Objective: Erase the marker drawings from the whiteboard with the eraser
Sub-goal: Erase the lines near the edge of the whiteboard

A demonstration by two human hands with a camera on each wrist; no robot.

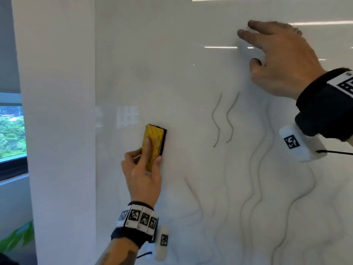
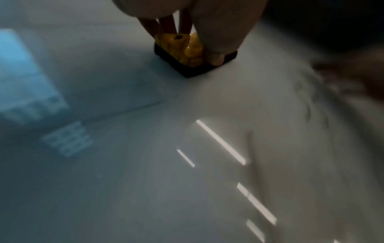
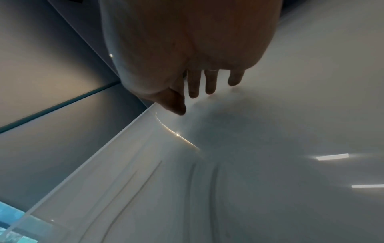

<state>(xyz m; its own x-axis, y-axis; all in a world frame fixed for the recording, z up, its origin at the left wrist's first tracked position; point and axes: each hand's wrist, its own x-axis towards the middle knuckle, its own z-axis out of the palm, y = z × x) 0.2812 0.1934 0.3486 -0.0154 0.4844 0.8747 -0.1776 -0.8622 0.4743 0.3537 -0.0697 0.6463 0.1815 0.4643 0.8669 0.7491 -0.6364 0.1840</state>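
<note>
From the head view, the eraser (image 1: 154, 145) was gripped by the left hand (image 1: 142, 175) and pressed flat on the board (image 1: 172, 73), left of the wavy lines (image 1: 222, 119). The right hand (image 1: 277, 62) was spread open above them, fingers straight. At the left wrist, the eraser (image 2: 187, 54) was pinched — thumb on one edge, fingers on the other. At the right wrist, straight fingers (image 3: 209, 82) were held at the board, nothing in them.

To our left we see a white wall column (image 1: 57, 131) running the full height of the view. Beyond it, a dark-framed window (image 1: 12, 131) looks out on green trees in daylight. Low in that corner, green leaves (image 1: 19, 238) show. Long ceiling lights (image 1: 321, 22) gleam as bright reflected bars above.
</note>
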